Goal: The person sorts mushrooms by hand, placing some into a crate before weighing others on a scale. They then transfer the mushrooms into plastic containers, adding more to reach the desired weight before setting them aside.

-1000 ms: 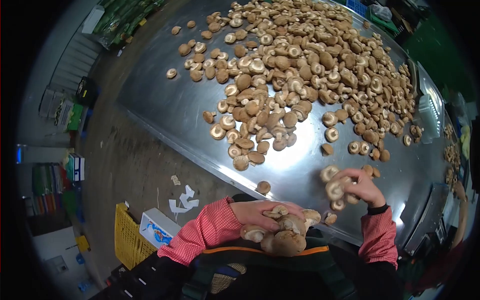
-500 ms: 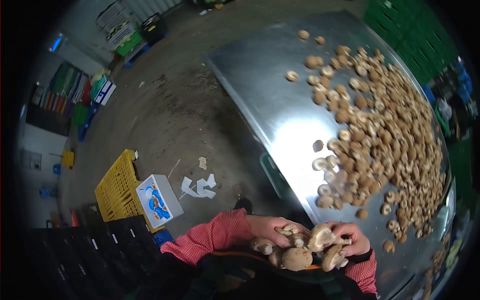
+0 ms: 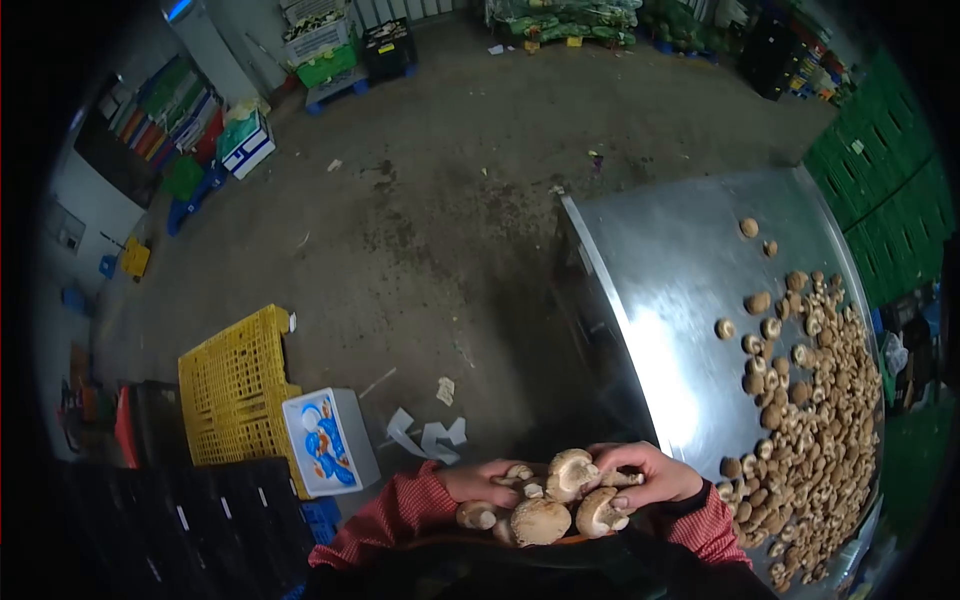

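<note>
Close to my body, several brown shiitake mushrooms [image 3: 541, 522] are gathered between my two hands. My left hand [image 3: 480, 484] is closed around the mushrooms on the left side, its fingers partly hidden by them. On the right, my right hand [image 3: 655, 474] grips mushrooms by their caps and stems, one pale underside [image 3: 573, 476] turned up between the hands. Both sleeves are red checked cloth. A large heap of loose shiitake mushrooms [image 3: 815, 420] lies on the steel table [image 3: 665, 260] to my right, apart from my hands.
A yellow plastic pallet [image 3: 235, 385] and a white foam box [image 3: 362, 440] with blue printed packets stand at lower left. Black crates [image 3: 215, 525] are beside my left arm. Green crates [image 3: 890, 180] are stacked beyond the table. White paper scraps [image 3: 430, 435] lie on the floor.
My view has turned left, away from the table, so the table and heap appear farther right and lower. Both hands still hold the mushrooms and appear slightly farther left.
</note>
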Demonstrator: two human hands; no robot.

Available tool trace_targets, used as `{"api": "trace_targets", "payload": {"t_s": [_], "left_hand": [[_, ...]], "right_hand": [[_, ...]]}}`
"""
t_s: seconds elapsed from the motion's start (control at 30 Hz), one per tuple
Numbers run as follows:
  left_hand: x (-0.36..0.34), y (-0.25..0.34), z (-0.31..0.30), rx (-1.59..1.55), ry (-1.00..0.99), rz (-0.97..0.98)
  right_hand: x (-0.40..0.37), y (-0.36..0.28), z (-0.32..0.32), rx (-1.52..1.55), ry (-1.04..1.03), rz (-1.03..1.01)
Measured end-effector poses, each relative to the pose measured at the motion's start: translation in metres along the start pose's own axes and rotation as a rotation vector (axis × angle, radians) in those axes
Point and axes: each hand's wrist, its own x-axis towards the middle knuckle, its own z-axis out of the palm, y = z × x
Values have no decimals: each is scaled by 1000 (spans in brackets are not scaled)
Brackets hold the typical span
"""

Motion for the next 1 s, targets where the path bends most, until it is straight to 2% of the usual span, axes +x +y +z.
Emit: {"api": "trace_targets", "payload": {"t_s": [0.1,0.2,0.23,0.37,0.47,0.53,0.67,0.77,0.9,1.0], "left_hand": [[-8,18,-68,160,32,13],[-7,57,-124,34,41,65],[-7,117,-108,31,8,79],[-10,192,-191,144,152,1],[-5,257,-234,136,39,-1],[10,316,-236,120,-19,-18],[41,412,-274,163,-78,-18],[70,475,-330,292,-8,-265],[113,561,-376,214,-195,-257],[166,621,-379,92,-369,-395]], "right_hand": [[61,-11,-30,-41,-40,-9],[121,-26,-73,-96,-73,-36],[140,-35,-93,-109,-88,-49],[221,-64,-159,-126,-109,-145],[271,-91,-197,-141,-89,-168],[295,-110,-223,-136,-50,-139],[335,-135,-280,-133,57,-156],[362,-144,-317,-162,174,-188],[398,-159,-348,-221,446,-277],[402,-178,-379,-175,602,-254]]}}
